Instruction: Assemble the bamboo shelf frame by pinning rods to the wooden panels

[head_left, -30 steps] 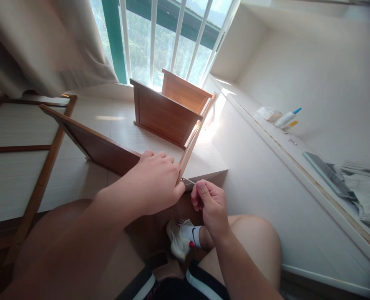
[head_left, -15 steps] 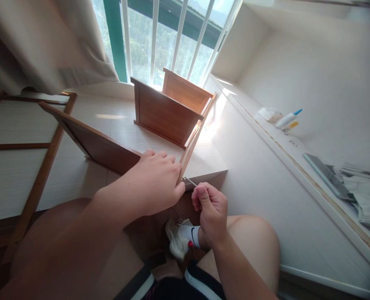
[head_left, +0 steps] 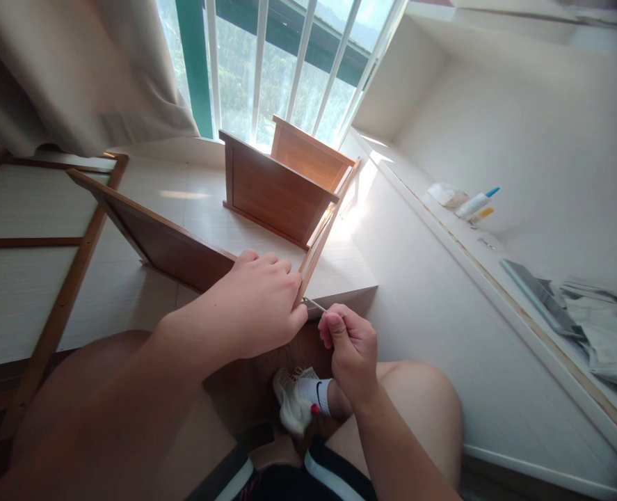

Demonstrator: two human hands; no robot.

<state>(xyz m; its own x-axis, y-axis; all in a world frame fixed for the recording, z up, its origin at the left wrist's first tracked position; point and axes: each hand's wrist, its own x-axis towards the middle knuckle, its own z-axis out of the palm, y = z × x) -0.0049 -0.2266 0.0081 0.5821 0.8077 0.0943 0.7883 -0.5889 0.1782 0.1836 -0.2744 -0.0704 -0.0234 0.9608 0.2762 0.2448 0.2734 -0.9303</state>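
Observation:
My left hand (head_left: 263, 303) is wrapped over the corner where a brown wooden panel (head_left: 172, 247) meets a long wooden side rail (head_left: 323, 236). In my right hand (head_left: 347, 344) is a thin metal rod (head_left: 316, 305), which looks like a hex key; most of it is hidden in my fist. Its tip reaches the near end of the rail, right beside my left fingers. Whether it sits in a screw I cannot tell. Two more panels, a middle one (head_left: 277, 188) and a far one (head_left: 311, 149), stand upright against the same rail.
Another wooden frame (head_left: 73, 278) lies at the left on the pale platform (head_left: 193, 181). On the right ledge are a tube with a blue tip (head_left: 475, 204), a grey flat device (head_left: 540, 296) and folded cloth (head_left: 605, 327). A curtain (head_left: 78, 69) hangs by the barred window.
Both hands keep the same hold, and the metal rod's tip stays at the rail's end. The view has shifted very slightly.

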